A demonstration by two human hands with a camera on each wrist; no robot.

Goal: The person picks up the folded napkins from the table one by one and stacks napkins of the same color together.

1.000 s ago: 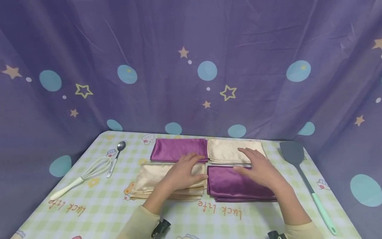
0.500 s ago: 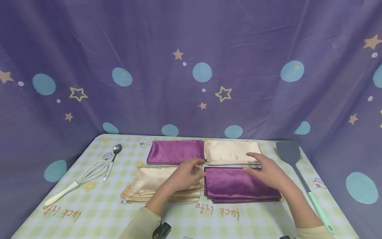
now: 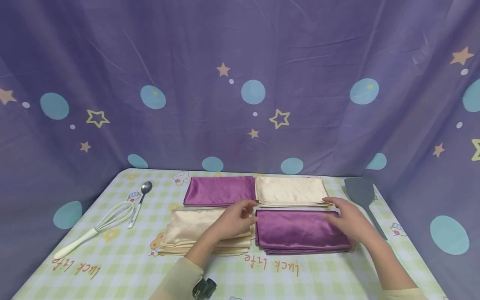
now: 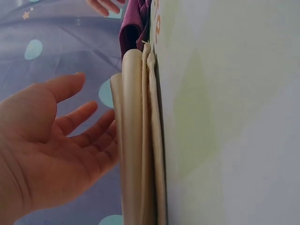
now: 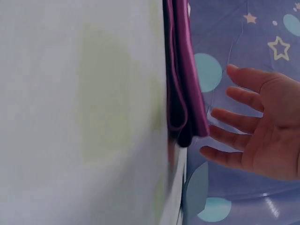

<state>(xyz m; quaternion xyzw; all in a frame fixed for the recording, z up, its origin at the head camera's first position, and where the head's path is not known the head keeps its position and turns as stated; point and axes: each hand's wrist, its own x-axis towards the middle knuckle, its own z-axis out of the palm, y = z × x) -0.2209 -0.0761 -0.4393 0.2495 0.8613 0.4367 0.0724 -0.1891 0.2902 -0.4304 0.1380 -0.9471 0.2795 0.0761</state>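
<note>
Two purple and two cream folded satin cloths lie in a two-by-two layout. My left hand (image 3: 233, 221) is over the right part of the front cream cloth (image 3: 191, 227), fingers loosely bent with nothing in them. In the left wrist view, its fingertips come right up to the layered cream folds. My right hand (image 3: 348, 218) spreads over the right end of the front purple cloth (image 3: 296, 231); its fingers (image 5: 234, 119) are apart and hold nothing. Behind lie the back purple cloth (image 3: 221, 191) and the back cream cloth (image 3: 290, 191).
At the left, a whisk (image 3: 76, 242) lies beside a metal spoon (image 3: 146, 187). A grey spatula (image 3: 360, 191) lies at the right, its handle partly hidden by my right forearm. A checked tablecloth (image 3: 131, 275) covers the table; a purple curtain (image 3: 187, 54) surrounds it.
My right hand has slid rightward over the purple cloth to its right end. The left hand stays near the same spot over the cream cloth. The head view has shifted slightly.
</note>
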